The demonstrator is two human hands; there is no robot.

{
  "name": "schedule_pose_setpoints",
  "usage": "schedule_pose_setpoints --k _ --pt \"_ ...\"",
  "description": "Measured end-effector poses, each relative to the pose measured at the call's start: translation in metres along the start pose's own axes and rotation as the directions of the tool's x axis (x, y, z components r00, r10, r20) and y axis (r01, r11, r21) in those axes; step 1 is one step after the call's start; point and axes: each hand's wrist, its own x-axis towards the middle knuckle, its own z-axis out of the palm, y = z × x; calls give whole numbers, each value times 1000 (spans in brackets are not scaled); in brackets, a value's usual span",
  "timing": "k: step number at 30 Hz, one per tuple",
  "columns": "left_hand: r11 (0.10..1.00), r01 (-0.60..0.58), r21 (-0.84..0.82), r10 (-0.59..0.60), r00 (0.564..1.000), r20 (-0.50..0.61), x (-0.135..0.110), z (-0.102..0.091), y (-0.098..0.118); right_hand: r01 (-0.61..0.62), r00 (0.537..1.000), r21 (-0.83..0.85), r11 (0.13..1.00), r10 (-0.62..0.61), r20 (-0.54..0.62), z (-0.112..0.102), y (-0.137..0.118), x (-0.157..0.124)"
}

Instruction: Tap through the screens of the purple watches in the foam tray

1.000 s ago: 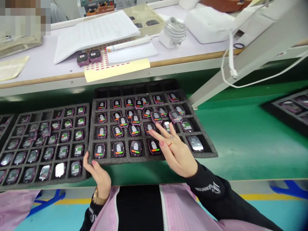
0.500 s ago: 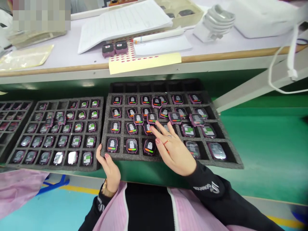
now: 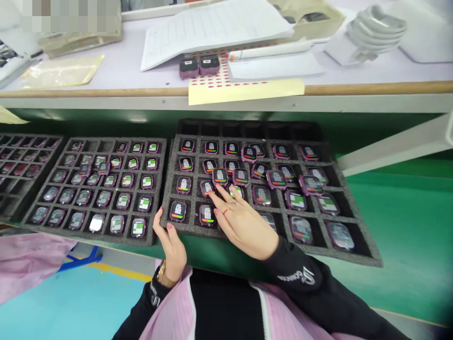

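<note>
A dark grey foam tray [image 3: 283, 215] divided into compartments holds purple-cased smartwatch bodies with lit screens. Some of these lie on top of the dividers, among them one smartwatch [image 3: 220, 176] just beyond my right hand. My left hand [image 3: 173, 250] grips the tray's near left corner, thumb at the front edge and a finger along the side. Across the near rows stretches my right hand [image 3: 247, 224], fingers extended and open. Its fingertips reach a smartwatch [image 3: 205, 188] in the second column, while the palm hides compartments beneath. Several screens show white text over a red-green bar; others show green-and-white blocks.
To the left stands another foam tray [image 3: 158, 189] of smartwatches, with a third tray [image 3: 17, 191] beyond it. On the bench above are papers [image 3: 212, 28], two purple watch bodies [image 3: 189, 68], a white pen [image 3: 269, 50], a yellow-edged sticker sheet [image 3: 247, 92] and a coiled cable [image 3: 377, 30].
The view has swung left. My right hand has shifted one column left across the tray. The third-column watch it touched now shows a green-and-white screen. My left hand stays at the corner.
</note>
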Motion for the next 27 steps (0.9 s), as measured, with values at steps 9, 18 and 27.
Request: schedule_pose_setpoints --k 9,18,27 --pt "999 -37 -35 38 999 35 -2 -3 -4 76 997 -33 997 -76 8 -4 -11 18" --pt "988 -155 -21 156 987 38 -2 -5 -6 116 989 7 993 -116 92 18 -23 51" --pt "985 -173 -14 174 980 95 -3 -10 -2 17 987 162 987 9 -160 -8 -4 6"
